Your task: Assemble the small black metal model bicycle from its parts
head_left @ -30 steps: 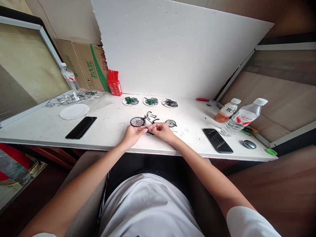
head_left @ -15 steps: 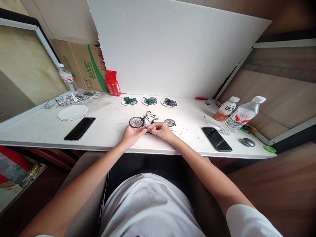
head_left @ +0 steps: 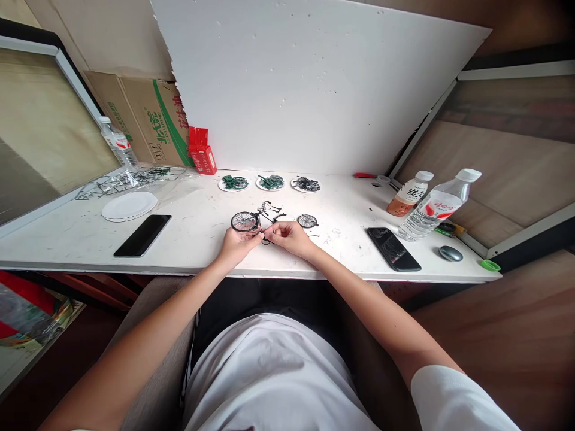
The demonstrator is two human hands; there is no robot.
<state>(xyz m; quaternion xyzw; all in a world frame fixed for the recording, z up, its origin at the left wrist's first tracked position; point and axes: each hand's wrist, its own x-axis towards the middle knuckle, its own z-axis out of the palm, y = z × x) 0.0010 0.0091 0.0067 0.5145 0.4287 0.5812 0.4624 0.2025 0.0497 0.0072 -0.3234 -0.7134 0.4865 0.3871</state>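
Observation:
Both hands meet at a small black model bicycle (head_left: 245, 221) near the table's front edge. One spoked wheel, the frame and the handlebars show above my fingers; its lower part is covered by them. My left hand (head_left: 235, 244) pinches the bicycle from the left, below the wheel. From the right, my right hand (head_left: 291, 237) closes its fingertips on the same model, almost touching the left thumb. A loose black wheel (head_left: 308, 221) lies on the table just right of my right hand. Small dark parts lie behind the bicycle.
Three white plates with model parts (head_left: 233, 183) line the back. Stacked white discs (head_left: 129, 206) and a dark phone (head_left: 142, 235) are at left. Another phone (head_left: 393, 249), a water bottle (head_left: 440, 206), a brown drink bottle (head_left: 409, 194) and a mouse (head_left: 450, 254) stand or lie at right.
The view has shifted slightly. The bicycle's wheel sits a little farther left and its frame leans a bit differently; both hands keep their pinch on it.

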